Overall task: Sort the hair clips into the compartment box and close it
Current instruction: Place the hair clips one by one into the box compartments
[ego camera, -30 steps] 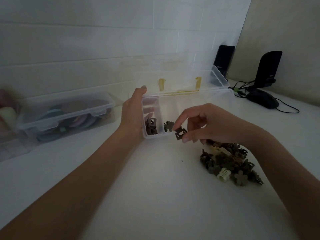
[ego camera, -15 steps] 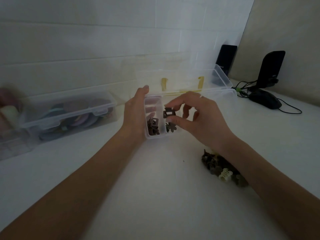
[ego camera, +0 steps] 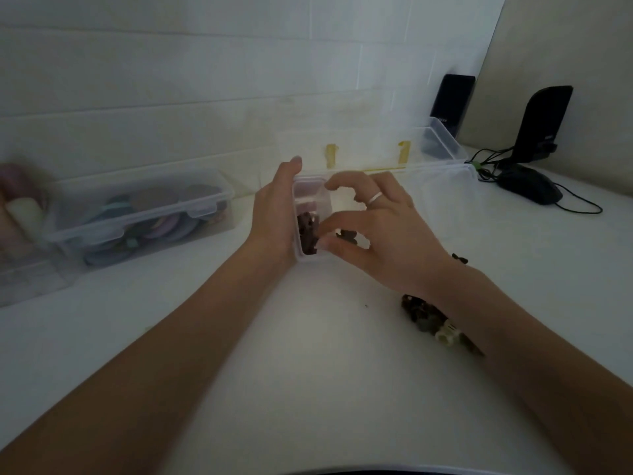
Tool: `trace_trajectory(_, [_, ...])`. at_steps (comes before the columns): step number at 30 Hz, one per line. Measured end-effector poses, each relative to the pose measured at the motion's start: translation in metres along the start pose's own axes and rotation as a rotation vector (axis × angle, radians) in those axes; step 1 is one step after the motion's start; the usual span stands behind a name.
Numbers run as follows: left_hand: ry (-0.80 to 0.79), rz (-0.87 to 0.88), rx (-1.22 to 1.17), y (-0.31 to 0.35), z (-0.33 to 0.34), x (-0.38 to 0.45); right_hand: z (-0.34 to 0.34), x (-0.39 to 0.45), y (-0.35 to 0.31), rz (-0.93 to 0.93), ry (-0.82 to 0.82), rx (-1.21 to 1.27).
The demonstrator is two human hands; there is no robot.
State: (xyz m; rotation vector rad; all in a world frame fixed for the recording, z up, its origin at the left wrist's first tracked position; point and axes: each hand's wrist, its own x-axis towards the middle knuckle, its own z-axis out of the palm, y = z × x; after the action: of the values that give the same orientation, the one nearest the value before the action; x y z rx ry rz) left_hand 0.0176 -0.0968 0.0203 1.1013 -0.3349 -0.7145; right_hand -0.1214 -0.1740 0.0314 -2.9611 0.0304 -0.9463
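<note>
The clear compartment box [ego camera: 432, 170] lies at the wall with its lid [ego camera: 442, 140] tipped back. My left hand [ego camera: 274, 217] rests flat against the box's left end, thumb up along the rim. My right hand [ego camera: 380, 234] reaches over the box, its thumb and forefinger down in the leftmost compartment, pinching a brown hair clip [ego camera: 310, 240] on top of the other brown clips [ego camera: 305, 222] there. A dark clip [ego camera: 347, 236] lies in the second compartment. The loose pile of hair clips [ego camera: 426, 315] sits on the table, half hidden under my right forearm.
A shut clear box [ego camera: 137, 217] of coloured round things stands at the left, with blurred items [ego camera: 20, 207] beyond it. At the back right are a black mouse [ego camera: 529, 188], its cables and two black speakers [ego camera: 452, 101] [ego camera: 544, 125].
My right hand carried the brown clip from the pile up over the box and lowered it into the leftmost compartment. My left hand stayed on the box's end.
</note>
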Motion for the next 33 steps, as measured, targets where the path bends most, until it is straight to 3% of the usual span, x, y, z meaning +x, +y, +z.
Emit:
trace_trajectory(5, [0.029,0.054,0.025,-0.002,-0.001,-0.001,0.002,0.000,-0.001,0.028,-0.048,-0.174])
trace_trajectory(10, [0.036,0.024,0.041,0.002,0.002,-0.004,-0.023,0.001,0.002,0.094,0.096,0.190])
trace_trajectory(12, [0.084,0.044,0.064,0.002,0.001,-0.003,-0.042,0.000,0.009,0.196,0.030,0.374])
trace_trajectory(14, [0.123,0.048,0.054,0.001,0.000,-0.002,-0.058,-0.004,0.019,0.281,-0.189,0.442])
trace_trajectory(16, [0.144,0.033,0.043,0.001,-0.001,0.000,-0.065,-0.008,0.029,0.344,-0.411,0.353])
trace_trajectory(19, [0.143,0.006,0.029,0.002,-0.004,0.002,-0.067,-0.011,0.040,0.433,-0.570,0.189])
trace_trajectory(28, [0.127,0.008,-0.021,0.005,-0.009,0.000,-0.069,-0.013,0.056,0.544,-0.630,-0.053])
trace_trajectory(33, [0.150,0.013,-0.007,0.011,-0.018,0.003,-0.058,-0.014,0.052,0.562,-0.677,-0.058])
